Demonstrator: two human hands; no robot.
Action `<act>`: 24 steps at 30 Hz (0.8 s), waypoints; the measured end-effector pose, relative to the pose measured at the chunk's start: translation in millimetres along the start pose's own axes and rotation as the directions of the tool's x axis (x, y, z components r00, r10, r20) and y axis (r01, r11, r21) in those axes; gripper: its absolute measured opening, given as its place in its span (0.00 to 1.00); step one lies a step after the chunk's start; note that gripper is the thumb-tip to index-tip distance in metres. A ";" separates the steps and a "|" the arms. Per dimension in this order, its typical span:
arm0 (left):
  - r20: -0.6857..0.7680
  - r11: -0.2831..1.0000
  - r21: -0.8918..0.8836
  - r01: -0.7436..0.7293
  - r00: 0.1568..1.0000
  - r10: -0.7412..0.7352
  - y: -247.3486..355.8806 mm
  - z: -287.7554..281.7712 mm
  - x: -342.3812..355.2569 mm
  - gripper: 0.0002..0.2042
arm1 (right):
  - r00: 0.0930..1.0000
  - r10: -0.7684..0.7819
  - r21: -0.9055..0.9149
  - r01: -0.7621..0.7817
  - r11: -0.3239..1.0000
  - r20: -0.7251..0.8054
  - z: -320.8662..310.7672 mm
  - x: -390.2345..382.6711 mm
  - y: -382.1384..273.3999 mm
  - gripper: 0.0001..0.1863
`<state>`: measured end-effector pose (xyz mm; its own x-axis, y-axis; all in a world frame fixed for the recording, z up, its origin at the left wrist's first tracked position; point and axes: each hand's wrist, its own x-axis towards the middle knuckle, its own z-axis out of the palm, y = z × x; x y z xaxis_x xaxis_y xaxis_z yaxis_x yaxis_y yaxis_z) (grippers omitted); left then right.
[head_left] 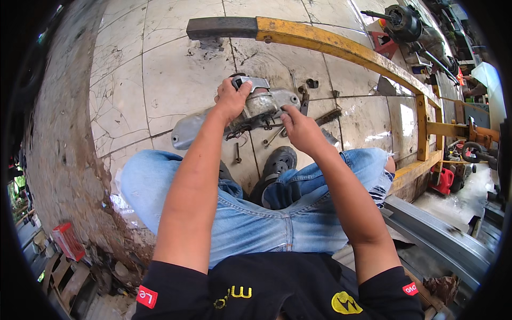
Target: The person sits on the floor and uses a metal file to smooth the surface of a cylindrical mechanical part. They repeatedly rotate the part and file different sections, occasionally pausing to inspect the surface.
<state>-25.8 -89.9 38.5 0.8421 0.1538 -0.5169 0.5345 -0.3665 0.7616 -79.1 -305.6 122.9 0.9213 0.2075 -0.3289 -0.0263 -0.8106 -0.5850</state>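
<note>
Your left hand (pixel 233 100) has its fingers curled round the upper end of the grey metal part (pixel 261 105), over stained, cracked floor tiles (pixel 176 69); your right hand (pixel 300 128) has thumb and forefinger nearly together at its right edge, but I cannot tell what they pinch; a yellow beam (pixel 341 48) slants beyond; rough brown ground (pixel 58 128) borders the left, a red container (pixel 441 182) stands right.
</note>
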 end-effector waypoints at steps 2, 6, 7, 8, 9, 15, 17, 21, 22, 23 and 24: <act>0.007 1.000 -0.005 0.004 1.000 -0.004 3.0 -0.2 1.1 0.39 | 0.991 -0.136 -0.090 0.136 0.987 0.004 -3.7 -2.8 4.0 0.18; -0.002 1.000 -0.006 0.014 1.000 -0.014 4.8 -0.7 0.5 0.39 | 0.967 -0.246 -0.184 0.254 0.950 0.066 -10.6 -4.3 -0.8 0.19; -0.005 1.000 -0.005 0.013 1.000 -0.013 5.3 -0.8 -0.9 0.39 | 0.968 -0.222 -0.183 0.241 0.953 0.119 -14.6 -6.1 -5.8 0.20; -0.009 1.000 -0.004 0.013 1.000 -0.013 5.8 -0.9 -2.0 0.39 | 0.964 -0.220 -0.172 0.244 0.954 0.147 -14.1 -6.5 -6.3 0.21; -0.007 1.000 -0.005 0.014 1.000 -0.015 5.9 -1.1 -2.1 0.39 | 0.960 -0.219 -0.160 0.248 0.956 0.175 -13.4 -6.5 -6.5 0.22; -0.019 1.000 -0.018 0.001 1.000 -0.002 9.1 -1.5 -3.5 0.38 | 0.944 -0.293 -0.216 0.321 0.922 0.152 -8.7 -7.4 0.5 0.28; -0.026 1.000 -0.003 0.006 1.000 -0.006 10.7 -1.8 -5.6 0.38 | 0.942 -0.282 -0.259 0.323 0.910 0.182 -11.4 -9.6 -2.5 0.29; -0.025 1.000 -0.007 0.000 1.000 0.000 7.5 -2.6 -4.2 0.38 | 0.940 -0.272 -0.298 0.325 0.897 0.206 -16.7 -14.5 -12.8 0.29; -0.029 1.000 -0.003 -0.002 1.000 0.002 8.3 -1.5 -5.1 0.38 | 0.939 -0.278 -0.297 0.330 0.896 0.204 -17.2 -15.1 -14.7 0.30; -0.033 1.000 0.001 -0.003 0.999 0.003 9.1 -0.9 -5.7 0.38 | 0.943 -0.274 -0.309 0.321 0.895 0.189 -16.1 -13.6 -17.4 0.29; -0.026 1.000 0.000 -0.001 1.000 0.001 9.9 -0.8 -6.0 0.38 | 0.947 -0.269 -0.321 0.313 0.894 0.173 -14.0 -10.7 -21.0 0.28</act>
<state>-25.5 -93.8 49.5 0.8442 0.1769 -0.5061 0.5337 -0.3663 0.7622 -83.0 -298.5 149.0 0.8126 0.5096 -0.2829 0.3890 -0.8356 -0.3879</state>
